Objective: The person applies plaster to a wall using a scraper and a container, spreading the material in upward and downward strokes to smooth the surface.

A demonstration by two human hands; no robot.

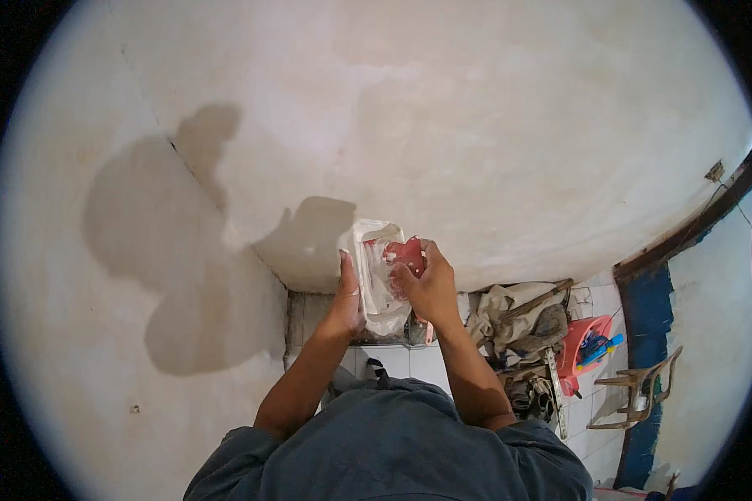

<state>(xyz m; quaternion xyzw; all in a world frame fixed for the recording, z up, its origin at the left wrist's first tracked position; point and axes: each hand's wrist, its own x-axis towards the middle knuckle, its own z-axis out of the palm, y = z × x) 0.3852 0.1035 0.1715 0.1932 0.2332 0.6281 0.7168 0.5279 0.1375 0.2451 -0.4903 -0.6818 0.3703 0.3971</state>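
Note:
My left hand (347, 301) grips the left side of a whitish, rectangular tray (385, 322), smeared with white paste. Over the tray, my right hand (433, 288) is closed on a flat red spreader (404, 252) that has white paste on it. The spreader's lower part is hidden by my fingers and the paste. White smears show on the fingers of my left hand.
Pale patchy walls (476, 142) meet in a corner ahead. At the right on the tiled floor lie crumpled cloths (507, 313), a pink-red plastic container (572, 355) with blue items, and a brown chair (641, 388). A dark frame (677, 234) runs along the wall.

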